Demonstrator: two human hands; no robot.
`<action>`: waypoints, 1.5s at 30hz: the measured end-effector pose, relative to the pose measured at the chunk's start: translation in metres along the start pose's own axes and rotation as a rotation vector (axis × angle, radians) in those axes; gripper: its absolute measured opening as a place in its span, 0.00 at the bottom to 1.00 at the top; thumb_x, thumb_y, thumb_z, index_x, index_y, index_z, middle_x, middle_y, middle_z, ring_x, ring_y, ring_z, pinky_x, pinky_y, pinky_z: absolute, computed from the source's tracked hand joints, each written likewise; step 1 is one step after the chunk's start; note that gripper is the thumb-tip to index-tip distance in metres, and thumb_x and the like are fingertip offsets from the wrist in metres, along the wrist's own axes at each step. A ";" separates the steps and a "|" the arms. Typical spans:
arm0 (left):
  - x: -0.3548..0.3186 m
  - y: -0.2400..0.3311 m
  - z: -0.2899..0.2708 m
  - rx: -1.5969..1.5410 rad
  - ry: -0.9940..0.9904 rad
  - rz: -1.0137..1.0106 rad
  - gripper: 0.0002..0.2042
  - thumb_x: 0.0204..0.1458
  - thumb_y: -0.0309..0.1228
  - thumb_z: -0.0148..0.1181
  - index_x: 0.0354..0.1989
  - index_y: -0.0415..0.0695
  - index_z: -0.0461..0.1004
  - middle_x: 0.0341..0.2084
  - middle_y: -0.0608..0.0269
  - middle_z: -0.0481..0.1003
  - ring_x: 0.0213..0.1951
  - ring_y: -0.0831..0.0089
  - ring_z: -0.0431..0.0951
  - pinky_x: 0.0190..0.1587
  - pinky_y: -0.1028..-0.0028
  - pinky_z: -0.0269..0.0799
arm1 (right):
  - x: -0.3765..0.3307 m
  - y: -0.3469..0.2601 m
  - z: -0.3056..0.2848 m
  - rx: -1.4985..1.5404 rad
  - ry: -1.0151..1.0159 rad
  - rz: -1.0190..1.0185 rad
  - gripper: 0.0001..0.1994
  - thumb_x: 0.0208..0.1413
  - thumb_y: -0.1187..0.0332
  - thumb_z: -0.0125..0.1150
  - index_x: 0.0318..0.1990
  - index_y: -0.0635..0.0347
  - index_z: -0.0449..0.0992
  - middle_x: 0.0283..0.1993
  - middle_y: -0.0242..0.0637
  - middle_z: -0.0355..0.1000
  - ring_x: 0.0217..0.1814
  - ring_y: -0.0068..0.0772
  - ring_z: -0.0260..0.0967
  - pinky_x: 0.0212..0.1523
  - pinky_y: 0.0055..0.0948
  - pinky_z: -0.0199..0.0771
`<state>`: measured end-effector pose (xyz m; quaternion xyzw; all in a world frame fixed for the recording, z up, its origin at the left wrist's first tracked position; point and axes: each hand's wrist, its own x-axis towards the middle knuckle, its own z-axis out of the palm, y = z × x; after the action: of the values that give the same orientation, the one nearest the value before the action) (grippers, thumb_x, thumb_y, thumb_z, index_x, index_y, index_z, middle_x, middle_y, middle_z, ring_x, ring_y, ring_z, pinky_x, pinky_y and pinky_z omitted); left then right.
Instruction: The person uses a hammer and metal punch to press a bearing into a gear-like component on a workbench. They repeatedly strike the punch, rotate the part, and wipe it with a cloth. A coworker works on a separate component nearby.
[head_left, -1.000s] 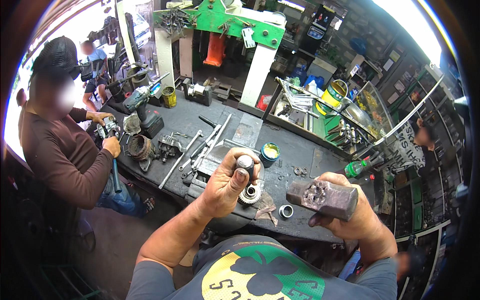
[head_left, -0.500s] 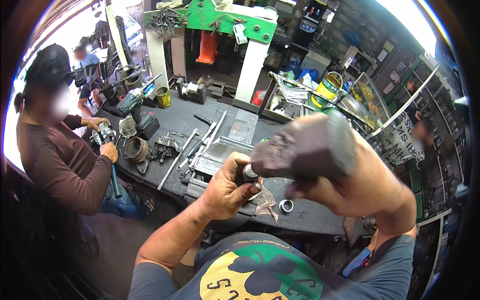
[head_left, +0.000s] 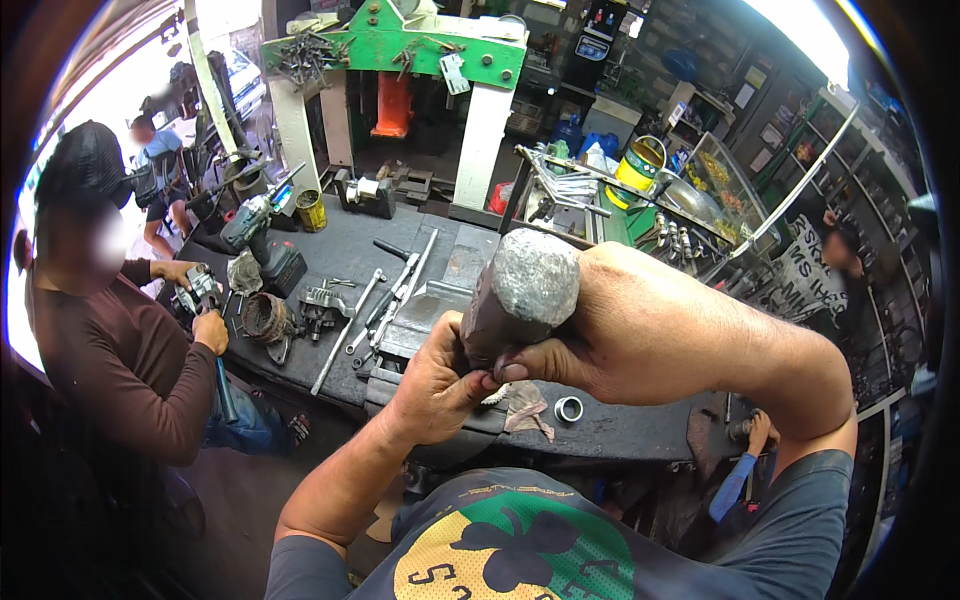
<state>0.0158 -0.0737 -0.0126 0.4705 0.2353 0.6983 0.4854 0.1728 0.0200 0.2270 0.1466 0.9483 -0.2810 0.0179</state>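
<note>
My right hand (head_left: pixel 605 345) is wrapped round a heavy hammer (head_left: pixel 537 282) with a worn, pale steel face. The hammer head sits right over my left hand (head_left: pixel 428 395), whose fingers are closed on a metal rod; its rounded top showed earlier and the hammer now covers it. Below both hands is a bench vise (head_left: pixel 415 330), partly hidden. A crumpled rag (head_left: pixel 527 414) lies beside my hands, and a shiny metal ring (head_left: pixel 568 409) rests to its right.
On the dark workbench (head_left: pixel 340 240) lie long wrenches (head_left: pixel 385 310), a cordless impact wrench (head_left: pixel 262 235) and a greasy round housing (head_left: pixel 268 318). A co-worker (head_left: pixel 120 320) stands at left, handling a tool. Behind rises a green-topped press frame (head_left: pixel 430 50). Another person's sleeved arm (head_left: pixel 735 485) shows at right.
The hammer has come down and left onto the rod's top, tilting so its pale face shows. My left hand has stayed nearly in place; the whole view has shifted slightly.
</note>
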 end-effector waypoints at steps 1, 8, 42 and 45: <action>0.002 0.000 0.000 0.044 0.010 0.056 0.22 0.72 0.37 0.68 0.64 0.44 0.64 0.48 0.69 0.76 0.46 0.85 0.74 0.50 0.78 0.73 | -0.003 0.003 -0.001 -0.003 0.030 -0.022 0.19 0.68 0.58 0.74 0.56 0.61 0.79 0.45 0.52 0.85 0.51 0.60 0.84 0.52 0.49 0.84; 0.031 -0.002 0.002 -0.041 0.035 0.012 0.23 0.75 0.44 0.62 0.67 0.44 0.64 0.48 0.69 0.74 0.45 0.82 0.73 0.49 0.78 0.71 | -0.038 0.024 -0.001 0.016 0.208 -0.075 0.20 0.63 0.56 0.79 0.57 0.56 0.83 0.53 0.45 0.83 0.52 0.55 0.84 0.54 0.44 0.84; 0.011 0.012 0.003 0.143 0.096 0.030 0.32 0.72 0.56 0.62 0.64 0.36 0.70 0.37 0.59 0.73 0.42 0.73 0.72 0.48 0.72 0.68 | -0.054 0.051 -0.002 0.073 0.206 -0.089 0.19 0.62 0.58 0.80 0.54 0.56 0.85 0.51 0.45 0.84 0.47 0.53 0.85 0.52 0.42 0.84; 0.010 0.005 0.001 0.127 0.069 0.008 0.32 0.71 0.55 0.64 0.65 0.37 0.70 0.39 0.60 0.74 0.42 0.74 0.72 0.49 0.73 0.68 | -0.050 0.044 -0.003 0.057 0.194 -0.068 0.21 0.60 0.57 0.82 0.55 0.57 0.85 0.54 0.44 0.83 0.50 0.53 0.85 0.54 0.42 0.84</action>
<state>0.0139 -0.0670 -0.0035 0.4770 0.2939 0.6997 0.4433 0.2331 0.0430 0.2122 0.1415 0.9416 -0.2926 -0.0877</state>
